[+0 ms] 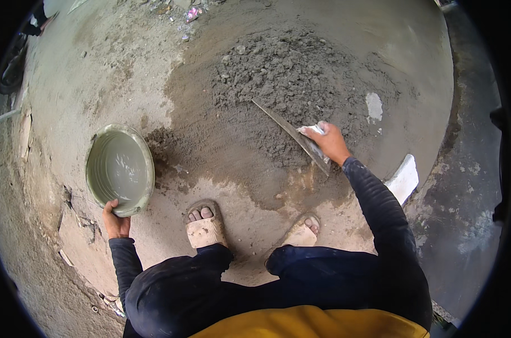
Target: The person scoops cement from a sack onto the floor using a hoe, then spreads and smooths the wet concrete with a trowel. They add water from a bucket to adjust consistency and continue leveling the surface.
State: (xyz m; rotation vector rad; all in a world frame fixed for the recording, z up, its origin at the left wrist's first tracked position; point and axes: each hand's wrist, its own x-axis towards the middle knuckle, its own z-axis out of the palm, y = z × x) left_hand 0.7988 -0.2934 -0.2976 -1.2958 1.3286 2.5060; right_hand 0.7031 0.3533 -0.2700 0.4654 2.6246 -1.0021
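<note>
My left hand (116, 221) grips the near rim of a round grey-green tub (148, 169), thumb over the edge and fingers beneath. Greyish water (123, 169) lies inside it. On the right, my right hand (330, 142) is closed round the handle of a long, flat plastering trowel (289, 130). The trowel's blade stands tilted on its edge at the near side of a heap of damp grey mortar (283, 73). Whether the blade touches the heap is hard to make out.
My sandalled feet (206, 228) are planted between tub and trowel. A white angular piece (403, 179) lies beyond my right forearm, beside a dark strip (464, 219) along the right. Colourful litter (193, 13) sits at the far side. A dark wheel (12, 76) shows at far left.
</note>
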